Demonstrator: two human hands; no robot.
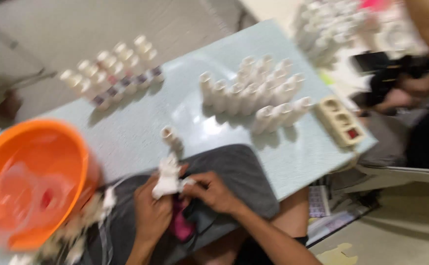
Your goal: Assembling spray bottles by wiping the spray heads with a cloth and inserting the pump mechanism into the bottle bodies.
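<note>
Near me: left hand [151, 212] and right hand [213, 192], both grips clamped on white wad [167, 177].
Risk: lone bottle [171, 138] just beyond; I could topple it across tabletop [140, 118].

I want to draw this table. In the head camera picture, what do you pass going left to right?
Orange basin → labelled white bottles → lone small bottle → plain white bottles → beige power strip.

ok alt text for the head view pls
Blurred view down at two hands, left hand and right hand, holding a small white bottle over a grey cloth. Rows of white bottles stand on the pale table; an orange basin sits at left.
</note>
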